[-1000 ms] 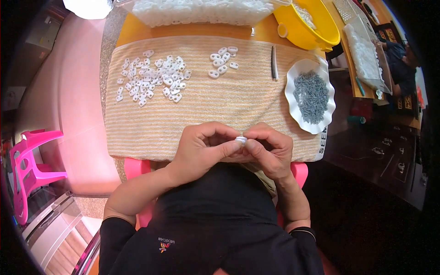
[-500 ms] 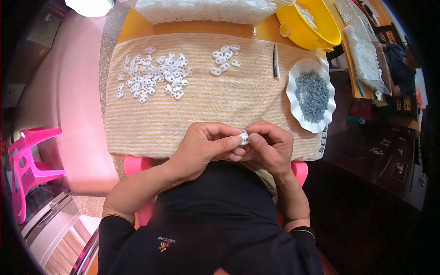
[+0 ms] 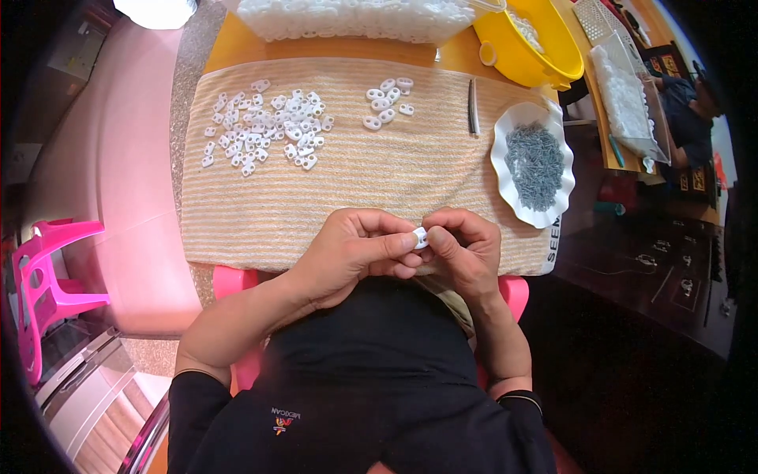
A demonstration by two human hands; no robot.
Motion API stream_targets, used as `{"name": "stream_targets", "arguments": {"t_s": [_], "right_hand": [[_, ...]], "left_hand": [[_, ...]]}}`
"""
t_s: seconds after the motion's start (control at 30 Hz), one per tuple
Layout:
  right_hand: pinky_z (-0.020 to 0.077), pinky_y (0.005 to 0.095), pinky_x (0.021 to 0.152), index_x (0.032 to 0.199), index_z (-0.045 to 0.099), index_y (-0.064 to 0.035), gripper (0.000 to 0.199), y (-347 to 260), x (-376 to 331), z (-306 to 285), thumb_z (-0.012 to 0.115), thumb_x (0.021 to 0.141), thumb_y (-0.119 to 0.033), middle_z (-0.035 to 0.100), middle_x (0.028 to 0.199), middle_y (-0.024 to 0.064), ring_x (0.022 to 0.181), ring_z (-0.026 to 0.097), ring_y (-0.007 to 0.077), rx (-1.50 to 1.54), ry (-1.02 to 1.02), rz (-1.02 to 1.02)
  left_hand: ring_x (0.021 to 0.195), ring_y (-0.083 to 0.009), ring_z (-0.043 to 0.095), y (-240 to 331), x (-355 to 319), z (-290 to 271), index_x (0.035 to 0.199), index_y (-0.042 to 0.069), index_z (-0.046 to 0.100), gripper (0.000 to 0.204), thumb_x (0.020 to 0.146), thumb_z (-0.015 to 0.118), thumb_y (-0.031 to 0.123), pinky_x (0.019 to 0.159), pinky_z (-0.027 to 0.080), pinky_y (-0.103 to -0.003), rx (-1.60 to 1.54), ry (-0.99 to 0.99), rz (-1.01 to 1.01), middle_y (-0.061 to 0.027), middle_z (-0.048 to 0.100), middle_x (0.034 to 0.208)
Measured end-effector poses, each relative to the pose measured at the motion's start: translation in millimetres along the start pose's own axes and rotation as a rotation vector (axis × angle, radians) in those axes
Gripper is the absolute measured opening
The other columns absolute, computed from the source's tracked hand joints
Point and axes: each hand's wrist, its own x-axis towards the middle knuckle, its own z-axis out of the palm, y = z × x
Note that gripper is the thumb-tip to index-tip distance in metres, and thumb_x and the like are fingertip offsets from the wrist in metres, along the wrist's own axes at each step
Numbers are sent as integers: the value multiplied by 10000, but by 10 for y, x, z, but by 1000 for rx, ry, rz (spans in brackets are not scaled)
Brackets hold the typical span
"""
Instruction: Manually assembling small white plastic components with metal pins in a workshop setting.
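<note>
The left hand (image 3: pixel 351 246) pinches a small white plastic-looking piece (image 3: pixel 421 238) between its thumb and fingers, just in front of the person's belly. The right hand (image 3: pixel 471 250) is on the piece's 3 o'clock side, thumb and pointer finger bent close together; I can't tell if it grips a tiny thing too.

To do this well, I think the left hand should be steady and squeeze only enough to stop any turning. The right thumb should press softly and straight, since such a little thing could slip. Keeping the piece low over the cloth would help if it drops.

The piece looks smooth, bright and rounded. A dark spot shows on its face, maybe a hole, but the thumbs hide its ends.

Under it is a tan and cream striped cloth (image 3: pixel 371 186). At 2 o'clock, a white wavy-edged dish (image 3: pixel 499 170) is full of thin grey pegs (image 3: pixel 535 166). Near 12 o'clock lies a little bunch of white oval two-holed pieces (image 3: pixel 380 103). At 10 o'clock is a big spread of white two-holed pieces (image 3: pixel 292 132). Farther off, at 1 o'clock, a yellow plastic tub (image 3: pixel 505 59) sits on the brown wooden tabletop (image 3: pixel 458 57).
</note>
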Motion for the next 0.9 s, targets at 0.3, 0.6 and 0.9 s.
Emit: {"name": "stream_targets", "arguments": {"t_s": [0.3, 0.6, 0.9], "right_hand": [[513, 222, 642, 998, 618, 34, 157, 10, -15, -2, 638, 892, -80, 660, 856, 81, 701, 618, 105, 19, 13, -7], [486, 226, 726, 1083, 618, 50, 227, -79, -17, 19, 643, 869, -21, 628, 951, 92, 813, 610, 124, -9, -113, -76], [470, 237, 752, 1133, 610, 38, 310, -66, -3, -31, 668, 829, 18, 607, 979, 114, 876, 597, 146, -254, -230, -290]], "left_hand": [[785, -157, 664, -27, 1, -6, 1013, -30, 634, 175, 883, 637, 87, 712, 571, -275, 6, -16, -5, -117, 670, 891], [768, -149, 663, -38, -8, -18, 987, -20, 641, 154, 881, 641, 93, 708, 569, -268, 40, 5, 24, -99, 672, 875], [747, -137, 656, -4, -38, 5, 1013, -13, 589, 177, 865, 651, 62, 670, 563, -255, 140, -24, 130, -92, 664, 857]]}}
